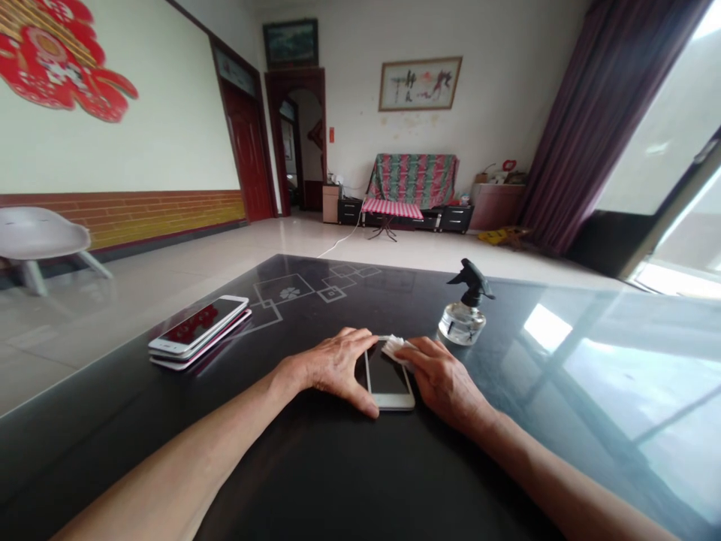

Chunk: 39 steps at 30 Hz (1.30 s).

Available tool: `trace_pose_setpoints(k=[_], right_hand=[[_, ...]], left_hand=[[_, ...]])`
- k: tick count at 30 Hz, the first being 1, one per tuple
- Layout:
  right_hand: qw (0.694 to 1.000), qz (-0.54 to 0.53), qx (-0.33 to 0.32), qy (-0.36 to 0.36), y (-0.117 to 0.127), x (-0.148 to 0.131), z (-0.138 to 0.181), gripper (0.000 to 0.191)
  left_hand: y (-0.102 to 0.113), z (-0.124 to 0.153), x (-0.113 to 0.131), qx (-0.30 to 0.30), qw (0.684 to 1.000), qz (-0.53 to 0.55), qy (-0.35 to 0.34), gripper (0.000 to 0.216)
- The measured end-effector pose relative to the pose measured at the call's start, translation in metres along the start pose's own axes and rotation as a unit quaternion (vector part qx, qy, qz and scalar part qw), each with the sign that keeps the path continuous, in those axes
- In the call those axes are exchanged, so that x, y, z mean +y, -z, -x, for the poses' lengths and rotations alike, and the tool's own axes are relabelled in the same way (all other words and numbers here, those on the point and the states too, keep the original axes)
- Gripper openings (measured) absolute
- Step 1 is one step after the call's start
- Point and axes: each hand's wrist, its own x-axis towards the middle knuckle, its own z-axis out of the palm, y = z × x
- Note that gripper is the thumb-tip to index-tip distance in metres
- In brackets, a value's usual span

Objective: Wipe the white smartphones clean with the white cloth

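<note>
A white-framed smartphone (390,382) with a dark screen lies face up on the black table in front of me. My left hand (338,367) grips it from the left side, thumb at the near corner and fingers at the far end. Pinched in my right hand (444,377) is a crumpled white tissue or cloth (396,347), which rests on the upper right of the screen. Beyond my right hand stands a clear spray bottle (462,323) with a black trigger head and clear liquid inside.
To the left, several stacked phones (200,329) sit near the edge of the glossy black table (315,481). Past the table are a white chair (42,237), a small table with a striped top (393,208) and low black drawers (455,219). A purple curtain (586,120) hangs at right.
</note>
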Motion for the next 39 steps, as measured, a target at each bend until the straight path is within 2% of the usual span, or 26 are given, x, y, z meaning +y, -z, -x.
trace_pose_setpoints(k=[4,7,13,19,25,30,33,36,39], right_hand=[[1.000,-0.005,0.005,-0.008,0.002,-0.002,-0.002,0.045],[1.000,-0.020,0.019,-0.015,0.000,0.000,-0.002,0.042],[0.988,-0.077,0.101,-0.085,-0.006,0.007,-0.002,0.038],[0.993,-0.063,0.069,-0.069,-0.004,0.004,-0.002,0.038],[0.992,-0.064,0.073,-0.081,-0.003,0.003,-0.002,0.037],[0.993,-0.056,0.066,-0.076,-0.003,0.003,-0.002,0.037],[0.993,-0.054,0.067,-0.076,-0.003,0.003,-0.002,0.038],[0.993,-0.056,0.076,-0.076,-0.002,0.002,-0.001,0.037],[0.992,-0.049,0.084,-0.074,-0.002,0.002,-0.001,0.036]], left_hand=[[0.001,0.002,-0.004,-0.037,0.999,0.008,0.012,0.111],[0.002,0.002,-0.010,-0.072,0.996,0.000,0.045,0.117],[0.005,0.004,-0.014,-0.082,0.993,-0.014,0.078,0.124],[0.010,0.004,-0.005,-0.102,0.991,-0.010,0.084,0.121],[0.029,0.009,0.005,-0.176,0.982,0.004,0.073,0.114],[0.035,0.013,-0.003,-0.159,0.983,0.028,0.082,0.098],[0.036,0.015,-0.007,-0.155,0.982,0.044,0.097,0.096],[0.037,0.014,-0.001,-0.153,0.981,0.049,0.113,0.095],[0.036,0.013,0.013,-0.130,0.984,0.006,0.118,0.099]])
